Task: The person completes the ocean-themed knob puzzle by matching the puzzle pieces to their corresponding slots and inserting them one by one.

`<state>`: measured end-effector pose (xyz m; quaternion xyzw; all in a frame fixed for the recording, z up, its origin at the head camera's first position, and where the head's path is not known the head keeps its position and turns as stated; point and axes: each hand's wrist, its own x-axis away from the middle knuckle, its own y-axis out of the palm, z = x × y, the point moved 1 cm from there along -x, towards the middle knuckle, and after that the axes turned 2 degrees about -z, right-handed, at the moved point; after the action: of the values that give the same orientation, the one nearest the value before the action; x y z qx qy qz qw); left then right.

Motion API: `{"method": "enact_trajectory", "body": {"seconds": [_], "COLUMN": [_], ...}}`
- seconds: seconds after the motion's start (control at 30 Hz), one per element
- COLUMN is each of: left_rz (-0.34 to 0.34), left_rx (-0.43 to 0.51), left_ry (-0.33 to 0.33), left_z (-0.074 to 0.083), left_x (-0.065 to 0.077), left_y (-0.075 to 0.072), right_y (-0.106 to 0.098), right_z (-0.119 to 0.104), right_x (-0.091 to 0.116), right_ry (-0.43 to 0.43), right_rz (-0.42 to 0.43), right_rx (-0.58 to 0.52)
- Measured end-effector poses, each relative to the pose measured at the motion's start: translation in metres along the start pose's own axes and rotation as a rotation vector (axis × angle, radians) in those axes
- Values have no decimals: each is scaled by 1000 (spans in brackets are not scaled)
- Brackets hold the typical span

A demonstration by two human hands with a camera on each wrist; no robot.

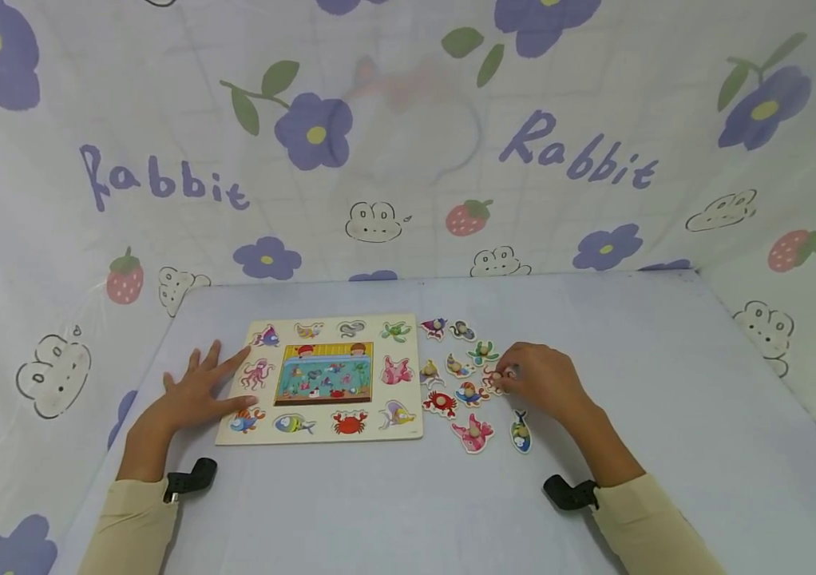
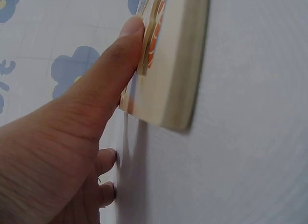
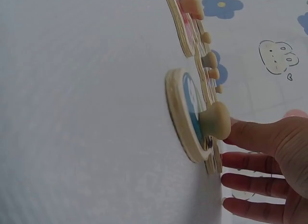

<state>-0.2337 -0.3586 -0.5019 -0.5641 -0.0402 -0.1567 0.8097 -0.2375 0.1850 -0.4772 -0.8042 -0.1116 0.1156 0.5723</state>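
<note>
A wooden peg puzzle board point(image 1: 408, 399) with sea-animal pictures lies flat on the table. My left hand point(image 1: 196, 391) rests with spread fingers over its left edge, thumb by the lobster picture and index finger near the upper left corner. In the left wrist view, the left thumb point(image 2: 108, 65) presses on the board's face. My right hand point(image 1: 544, 382) pinches a reddish octopus puzzle piece point(image 1: 494, 380) at the right of the loose pieces; the fingers partly cover it. The fish piece point(image 1: 520, 435) lies just in front of that hand, its round knob point(image 3: 219, 120) large in the right wrist view.
Several knobbed pieces lie close together right of the board, among them a red crab point(image 1: 440, 403), a pink starfish-like piece point(image 1: 473, 434), a green turtle point(image 1: 483, 352) and a grey eel-like piece point(image 1: 461, 330). A printed cloth point(image 1: 408, 176) hangs behind the white table point(image 1: 379, 511).
</note>
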Motion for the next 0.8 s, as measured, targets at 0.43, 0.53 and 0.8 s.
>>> {"method": "enact_trajectory", "body": {"seconds": [0.43, 0.53, 0.8], "left_rz": [3, 7, 4], "left_rx": [14, 8, 17], "left_ry": [0, 2, 6], "left_z": [2, 3, 3], "left_x": [0, -1, 1], "left_y": [-2, -3, -3], "right_y": [-4, -6, -8], "right_z": [1, 2, 5], "right_x": [0, 1, 1], "right_ry": [-10, -16, -13], "right_rz": [4, 8, 8], "right_rx": [-5, -8, -21]}}
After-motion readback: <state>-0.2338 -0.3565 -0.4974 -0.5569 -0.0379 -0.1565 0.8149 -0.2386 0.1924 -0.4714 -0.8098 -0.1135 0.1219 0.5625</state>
